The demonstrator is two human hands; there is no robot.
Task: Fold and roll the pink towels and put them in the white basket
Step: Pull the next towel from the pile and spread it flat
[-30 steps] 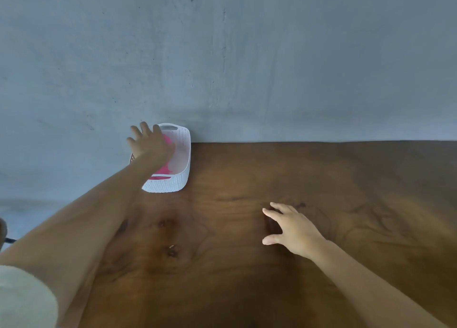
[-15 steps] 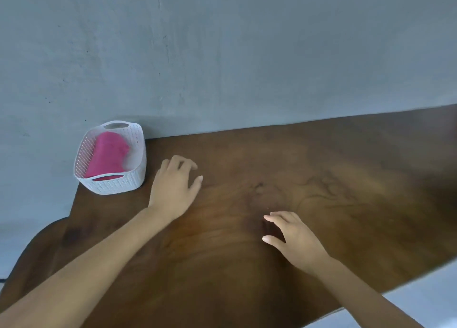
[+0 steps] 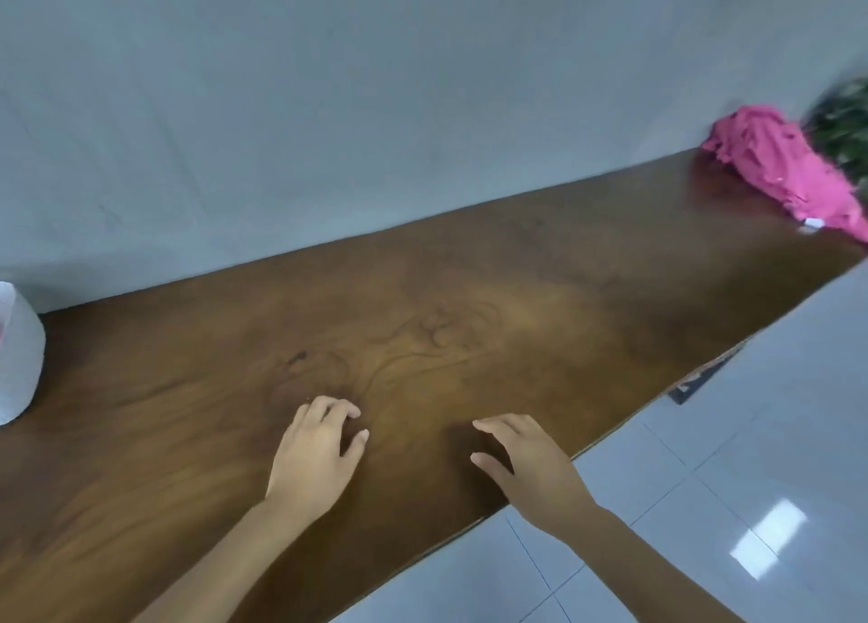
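Two bare hands are hovering palm down over the middle of the wooden table (image 3: 469, 293), neither one holding anything. The left hand (image 3: 314, 458) is sitting just above or on the dark wood, with its fingers curled loosely and its thumb reaching out to the side; whether the fingertips are actually touching the surface cannot be told. The right hand (image 3: 530, 467) is lying near the table's front edge, fingers spread a little and pointing toward the left hand, with a clear gap of bare wood showing between the two. Both forearms are coming in from the bottom of the view. The pile of pink towels (image 3: 779, 167) is lying loose and crumpled at the far right end of the table, close against the grey wall (image 3: 329, 105), well apart from both hands, with a small white tag showing at its lower edge. A blurred green plant (image 3: 845, 124) is standing just beside the pile at the right border. The white basket (image 3: 19, 354) is sitting at the far left end of the table, mostly cut off by the frame, so only a part of its side is showing, with a faint trace of pink at its edge. Pale glossy floor tiles (image 3: 751, 505) are showing beyond the table's front edge.
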